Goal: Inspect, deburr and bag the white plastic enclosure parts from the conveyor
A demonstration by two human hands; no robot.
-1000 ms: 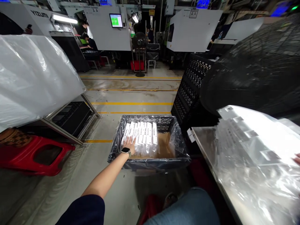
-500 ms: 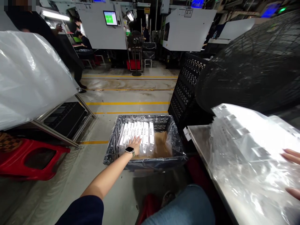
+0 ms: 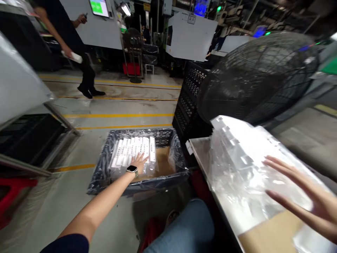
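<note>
My left hand [image 3: 139, 164], a watch on its wrist, lies with fingers spread on a row of white parts in clear plastic bags [image 3: 131, 149]. These stand tilted side by side in a black crate [image 3: 92, 184] lined with plastic film, with brown cardboard [image 3: 163, 160] on its floor. At the right, my right hand [image 3: 297, 189] is open, thumb and fingers apart, close to a pile of similar bagged white parts [image 3: 234, 147] on a metal table [image 3: 201, 147]. I cannot tell whether its fingertips touch the bags.
A large black fan [image 3: 252, 77] stands behind the table beside stacked black crates [image 3: 188, 95]. At the left are a metal rack [image 3: 63, 119] and a red stool [image 3: 18, 196]. Across the yellow-lined floor walks a person [image 3: 65, 38] holding a white object. Cardboard [image 3: 271, 232] lies on the table.
My view has turned to the right. More of my right hand shows over the bag pile, and table cardboard has come into view. My left hand stays on the crate's bags. The person has moved rightward.
</note>
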